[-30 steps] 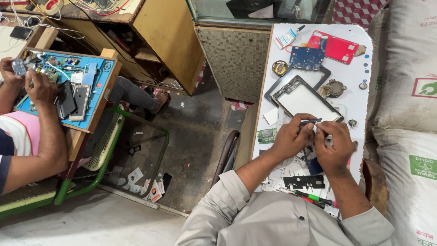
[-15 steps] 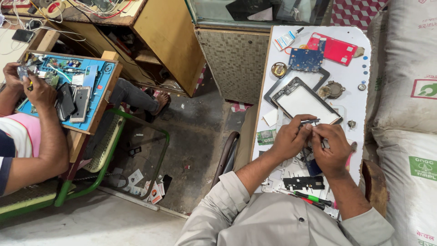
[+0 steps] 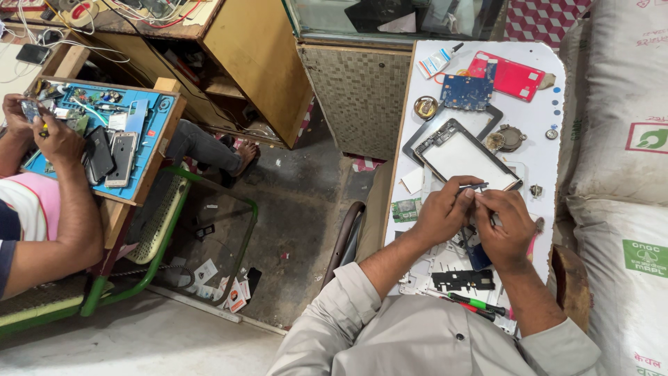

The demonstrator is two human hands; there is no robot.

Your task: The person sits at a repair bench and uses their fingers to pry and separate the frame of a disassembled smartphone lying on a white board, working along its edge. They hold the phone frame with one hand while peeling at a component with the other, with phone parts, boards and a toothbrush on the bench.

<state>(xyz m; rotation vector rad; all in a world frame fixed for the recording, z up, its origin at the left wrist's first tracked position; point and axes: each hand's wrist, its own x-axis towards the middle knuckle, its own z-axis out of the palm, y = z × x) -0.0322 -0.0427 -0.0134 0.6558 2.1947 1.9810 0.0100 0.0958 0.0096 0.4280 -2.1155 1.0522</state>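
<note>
- Left hand (image 3: 442,214) and right hand (image 3: 506,226) have shifted slightly, fingers still pinched shut on a small dark part (image 3: 474,186).
- Tablet frame (image 3: 463,154) on the white bench (image 3: 543,150) is unmoved; work continues.

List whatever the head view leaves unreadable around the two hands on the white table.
- Small dark part pinched between left hand and right hand: too small and covered by fingers to identify.
- Tool in the right hand: only a thin tip shows, its kind is unclear.
- Blue piece under the right hand: mostly hidden by the palm.
- Screwdrivers near the table edge: partly covered by the right forearm.
</note>
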